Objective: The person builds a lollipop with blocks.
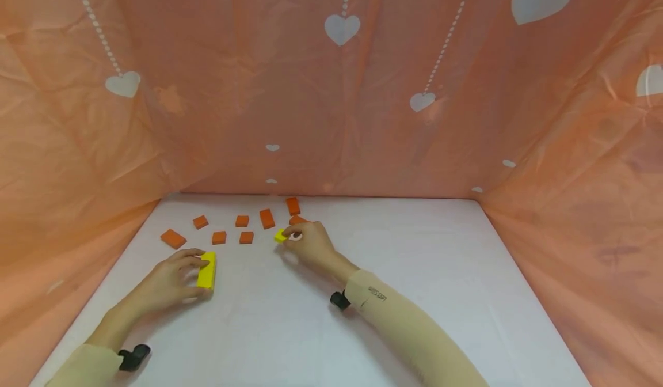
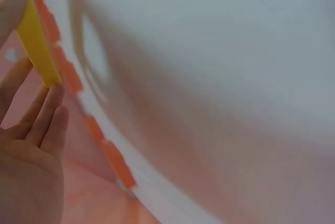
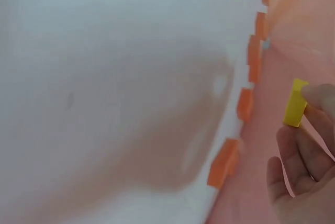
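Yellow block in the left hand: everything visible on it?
The yellow block is a plain, elongated rectangular bar, straight-edged and smooth-looking; its material is unclear. It points roughly away from the person. The left hand grips it, thumb at the near end, fingers toward the far end. It appears lifted off the white tabletop.

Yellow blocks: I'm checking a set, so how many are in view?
2: one yellow block held in the left hand, another yellow block held in the right hand. The hands could hide others.
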`<state>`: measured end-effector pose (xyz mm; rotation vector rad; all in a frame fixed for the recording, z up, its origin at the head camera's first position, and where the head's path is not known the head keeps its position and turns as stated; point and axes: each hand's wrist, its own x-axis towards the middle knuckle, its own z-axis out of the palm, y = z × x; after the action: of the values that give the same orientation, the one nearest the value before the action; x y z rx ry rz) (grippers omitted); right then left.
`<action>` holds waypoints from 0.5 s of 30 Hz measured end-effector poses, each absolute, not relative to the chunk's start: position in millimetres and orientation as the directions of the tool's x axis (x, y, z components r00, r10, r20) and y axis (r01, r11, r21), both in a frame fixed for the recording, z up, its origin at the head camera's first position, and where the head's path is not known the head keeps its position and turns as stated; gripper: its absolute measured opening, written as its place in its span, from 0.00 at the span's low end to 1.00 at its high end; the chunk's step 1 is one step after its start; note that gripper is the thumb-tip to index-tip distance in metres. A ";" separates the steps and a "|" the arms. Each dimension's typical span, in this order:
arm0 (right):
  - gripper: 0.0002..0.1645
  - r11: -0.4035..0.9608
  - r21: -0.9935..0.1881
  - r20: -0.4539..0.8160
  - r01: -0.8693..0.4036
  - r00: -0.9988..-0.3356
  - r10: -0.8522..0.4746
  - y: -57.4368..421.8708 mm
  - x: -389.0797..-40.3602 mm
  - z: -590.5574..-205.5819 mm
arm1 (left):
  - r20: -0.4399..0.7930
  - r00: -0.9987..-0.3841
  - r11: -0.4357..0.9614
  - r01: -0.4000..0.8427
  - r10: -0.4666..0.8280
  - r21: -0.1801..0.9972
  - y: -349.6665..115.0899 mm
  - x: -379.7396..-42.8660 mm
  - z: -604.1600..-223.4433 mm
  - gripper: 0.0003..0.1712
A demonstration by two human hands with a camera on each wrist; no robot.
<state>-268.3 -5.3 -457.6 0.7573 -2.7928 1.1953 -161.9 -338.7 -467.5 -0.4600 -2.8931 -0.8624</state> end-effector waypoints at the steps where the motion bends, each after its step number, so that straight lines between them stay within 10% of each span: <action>1: 0.11 0.577 -0.689 0.205 -0.439 -0.881 -0.426 -0.1 -267.3 -455.2 | 0.184 -0.948 0.792 0.317 0.258 0.522 -333.9 -163.1 -465.6 0.39; 15: 0.14 0.428 -0.798 0.353 -0.424 -0.905 -0.239 78.6 -245.8 -451.2 | 0.307 -0.926 0.702 0.368 0.219 0.610 -226.9 -181.6 -450.5 0.36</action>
<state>-245.8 78.6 -451.2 0.5860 -2.4925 1.4749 -181.6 -226.9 -450.5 -0.4711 -2.6994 -1.0345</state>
